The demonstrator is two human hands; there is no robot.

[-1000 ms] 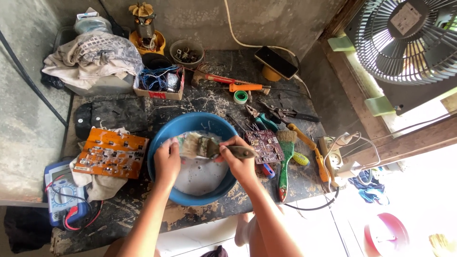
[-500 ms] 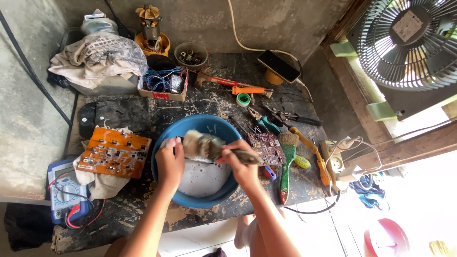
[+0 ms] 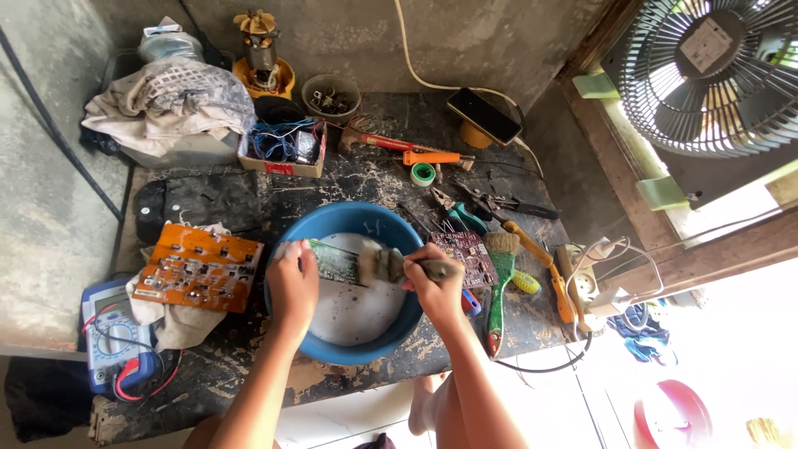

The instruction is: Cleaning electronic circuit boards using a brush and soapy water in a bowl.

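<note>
A blue basin [image 3: 342, 218] with milky white liquid stands at the middle of the dark worktable. My left hand [image 3: 293, 283] holds a green circuit board [image 3: 334, 261] by its left end over the basin. My right hand [image 3: 432, 284] grips a paintbrush [image 3: 384, 264] whose bristles press against the board's right part. Both hands hover above the liquid, close together.
An orange circuit board [image 3: 198, 266] lies on a cloth at left, a multimeter [image 3: 116, 337] below it. A purple board [image 3: 465, 254], green-handled brush [image 3: 499, 283], pliers and screwdrivers lie at right. A power strip [image 3: 582, 287], phone [image 3: 484, 116], fan [image 3: 706, 75] and box of wires [image 3: 283, 145] surround the table.
The brush has moved along the green board between the frames while my left hand keeps the board over the basin. The camera view has shifted slightly.
</note>
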